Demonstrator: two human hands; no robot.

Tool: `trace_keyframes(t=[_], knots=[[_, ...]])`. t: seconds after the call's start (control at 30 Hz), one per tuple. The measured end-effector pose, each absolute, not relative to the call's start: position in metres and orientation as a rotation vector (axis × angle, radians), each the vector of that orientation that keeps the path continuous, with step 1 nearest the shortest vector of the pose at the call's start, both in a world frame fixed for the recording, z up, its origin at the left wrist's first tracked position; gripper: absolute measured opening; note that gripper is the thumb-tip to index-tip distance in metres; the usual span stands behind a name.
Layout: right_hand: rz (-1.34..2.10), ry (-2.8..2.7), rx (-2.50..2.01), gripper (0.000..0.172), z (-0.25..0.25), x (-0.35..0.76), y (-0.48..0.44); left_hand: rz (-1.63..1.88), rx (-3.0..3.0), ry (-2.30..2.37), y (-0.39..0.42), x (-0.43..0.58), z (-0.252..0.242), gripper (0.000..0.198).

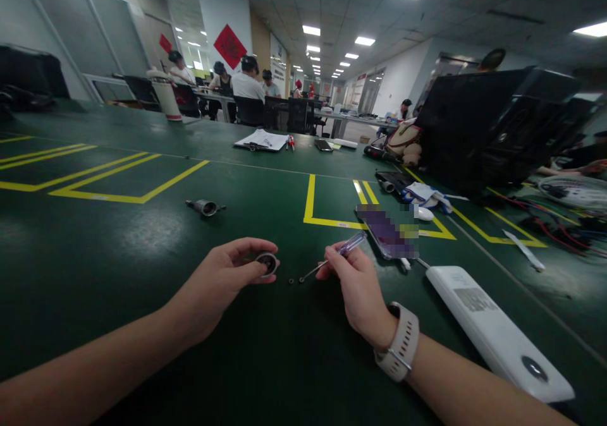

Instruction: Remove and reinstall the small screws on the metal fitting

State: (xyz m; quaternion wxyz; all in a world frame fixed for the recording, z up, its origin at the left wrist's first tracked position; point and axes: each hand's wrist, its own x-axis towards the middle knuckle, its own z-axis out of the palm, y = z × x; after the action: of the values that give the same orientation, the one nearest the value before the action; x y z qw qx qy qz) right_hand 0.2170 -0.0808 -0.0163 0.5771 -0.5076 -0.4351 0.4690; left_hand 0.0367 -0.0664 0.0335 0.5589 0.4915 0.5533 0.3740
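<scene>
My left hand (237, 265) is closed round a small round metal housing (267, 264), its hollow side facing right. In my right hand (348, 274) is a screwdriver (353, 243) with a clear purplish handle, its thin shaft slanting down to the left. The tip meets a tiny ring-like part (301, 280) on the green table. Just left of it lies a second tiny dark part (291, 281), apart from both hands. Farther off, to the left, a grey metal cylinder with a shaft (207, 208) lies on its side.
Beyond my right hand lies a phone (386, 233) with a cable. A long white device (497, 331) stretches along the right. A white mouse (423, 213), a clipboard with papers (262, 140) and a cup (167, 98) are farther back. Black equipment (493, 129) stands at right.
</scene>
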Motion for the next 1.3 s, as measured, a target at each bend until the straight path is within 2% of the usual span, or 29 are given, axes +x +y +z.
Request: trace_keyframes(t=[0.33,0.47,0.63,0.9,1.1,1.3], knots=[[0.859,-1.326,-1.406,0.017,-0.002,0.216,-0.086,0.849,1.163,1.291,-0.066,0.037,0.032,0.024],[1.019,-1.205,-1.333,0.018,-0.006,0.217,-0.083,0.873,1.159,1.272,-0.067,0.036,0.031,0.028],[1.28,-0.876,-1.086,0.02,-0.009,0.219,-0.078,0.889,1.187,1.249,-0.067,0.037,0.031,0.023],[1.479,-0.73,-0.789,0.014,-0.006,0.218,-0.082,0.862,1.197,1.234,-0.068,0.037,0.033,0.03],[1.42,-0.874,-0.7,0.008,-0.001,0.21,-0.089,0.804,1.177,1.209,-0.071,0.035,0.034,0.032],[1.208,-1.153,-0.786,0.006,-0.006,0.207,-0.096,0.801,1.196,1.195,-0.072,0.034,0.033,0.033]])
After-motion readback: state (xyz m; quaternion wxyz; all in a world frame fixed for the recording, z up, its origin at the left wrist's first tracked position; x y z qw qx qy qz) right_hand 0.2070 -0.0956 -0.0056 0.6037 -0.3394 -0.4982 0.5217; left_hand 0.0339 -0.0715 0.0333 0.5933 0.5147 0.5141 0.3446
